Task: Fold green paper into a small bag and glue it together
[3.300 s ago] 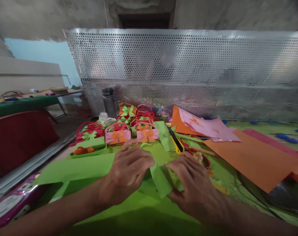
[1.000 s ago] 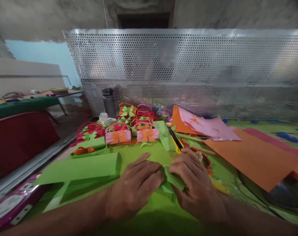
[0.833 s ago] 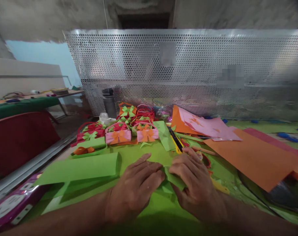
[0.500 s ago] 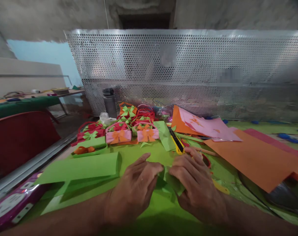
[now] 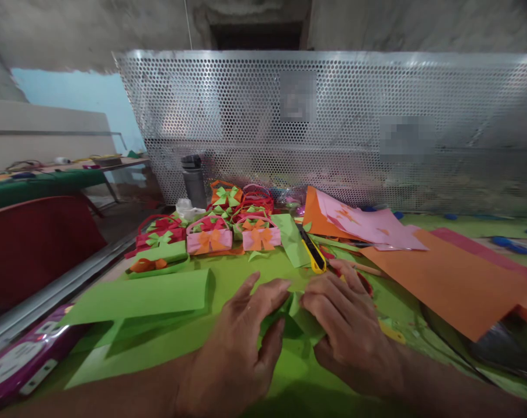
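A small folded piece of green paper (image 5: 299,316) stands between my two hands, just above the green work surface. My right hand (image 5: 348,325) pinches its right part, fingers curled over the top and thumb below. On the other side, my left hand (image 5: 241,331) has the paper's left part between its fingers and thumb, with the thumb lowered away from the index finger. The fingertips partly hide the folds. A yellow-handled utility knife (image 5: 313,252) lies just beyond my right hand. Red-handled scissors (image 5: 364,284), mostly covered, lie behind that hand.
Several paper handbags with bows (image 5: 209,239) stand at the back left beside a grey bottle (image 5: 194,183). A folded green sheet (image 5: 145,299) lies left, near a purple device (image 5: 28,360). Orange sheets (image 5: 455,273) and pink sheets (image 5: 376,223) spread right. A perforated metal panel (image 5: 246,128) rises behind.
My left thumb has moved down and away from the index finger, exposing more green paper between them. My right hand keeps nearly the same place and grip.
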`<state>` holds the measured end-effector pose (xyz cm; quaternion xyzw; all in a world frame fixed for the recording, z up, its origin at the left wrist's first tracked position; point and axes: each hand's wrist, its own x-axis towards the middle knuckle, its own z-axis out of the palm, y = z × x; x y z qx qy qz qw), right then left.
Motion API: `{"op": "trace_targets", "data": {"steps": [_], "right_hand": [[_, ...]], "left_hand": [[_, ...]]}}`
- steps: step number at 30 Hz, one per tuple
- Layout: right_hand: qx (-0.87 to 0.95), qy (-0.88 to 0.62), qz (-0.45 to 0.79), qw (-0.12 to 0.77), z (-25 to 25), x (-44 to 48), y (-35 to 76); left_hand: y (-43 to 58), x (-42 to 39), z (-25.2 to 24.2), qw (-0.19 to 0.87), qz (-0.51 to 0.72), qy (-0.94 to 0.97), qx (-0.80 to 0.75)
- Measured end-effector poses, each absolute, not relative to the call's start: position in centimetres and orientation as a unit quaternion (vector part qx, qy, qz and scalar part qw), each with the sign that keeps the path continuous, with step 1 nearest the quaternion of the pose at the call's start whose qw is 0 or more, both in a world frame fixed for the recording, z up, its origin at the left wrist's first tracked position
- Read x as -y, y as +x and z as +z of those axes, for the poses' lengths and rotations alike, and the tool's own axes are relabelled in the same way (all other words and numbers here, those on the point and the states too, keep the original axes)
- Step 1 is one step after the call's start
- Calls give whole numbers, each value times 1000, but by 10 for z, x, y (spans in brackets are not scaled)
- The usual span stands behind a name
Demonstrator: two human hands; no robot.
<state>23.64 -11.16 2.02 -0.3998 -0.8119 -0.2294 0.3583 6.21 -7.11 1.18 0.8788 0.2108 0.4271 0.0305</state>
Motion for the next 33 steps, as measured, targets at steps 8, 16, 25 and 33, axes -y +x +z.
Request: {"op": "trace_targets", "data": {"steps": [8, 16, 25, 33], "right_hand": [[815, -416, -224, 335, 20, 114, 237], [805, -421, -257, 331, 21, 114, 231], [800, -421, -273, 329, 21, 115, 227], [797, -448, -229, 335, 16, 119, 223]], "left_hand": [[61, 76, 9, 7, 404, 891, -207], [66, 71, 8, -2, 434, 876, -213], [69, 65, 9, 22, 459, 867, -191], [66, 59, 9, 22, 458, 867, -196]]}}
